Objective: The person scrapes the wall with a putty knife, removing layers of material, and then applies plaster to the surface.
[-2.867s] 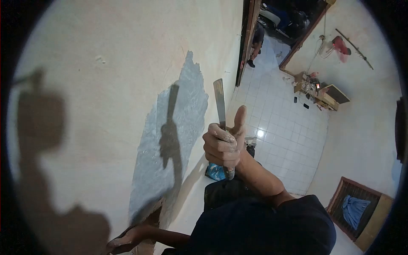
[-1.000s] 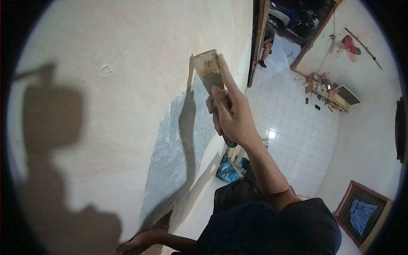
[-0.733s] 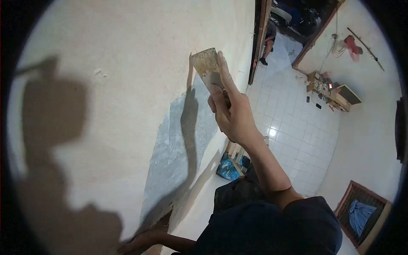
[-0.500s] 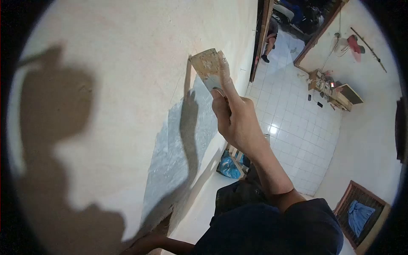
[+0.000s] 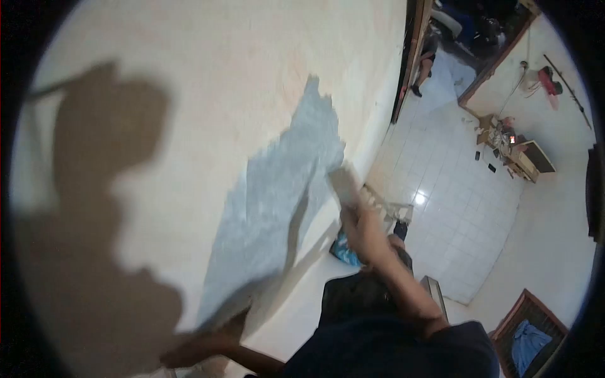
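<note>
My right hand (image 5: 367,236) is closed around a putty knife (image 5: 343,183), its flat blade smeared by motion. The blade overlaps the right edge of a long grey patch (image 5: 271,195) with ragged borders on the cream wall (image 5: 208,75). At the lower left, my left hand (image 5: 183,353) is dark and blurred, close to the foot of the patch; its fingers do not show clearly. Shadows of my head and arm fall across the wall.
White floor tiles (image 5: 454,227) spread out below on the right. A blue plastic bag (image 5: 343,251) lies under my right arm. A person's leg (image 5: 423,72) shows by the doorway. Farther off are a wooden shelf (image 5: 504,145) with clutter and a blue cloth (image 5: 529,345) on a window.
My right hand has brought the putty knife down from the patch's upper end to its right edge. Grey now shows up to a pointed top. My left hand has shifted left, and the view has moved slightly.
</note>
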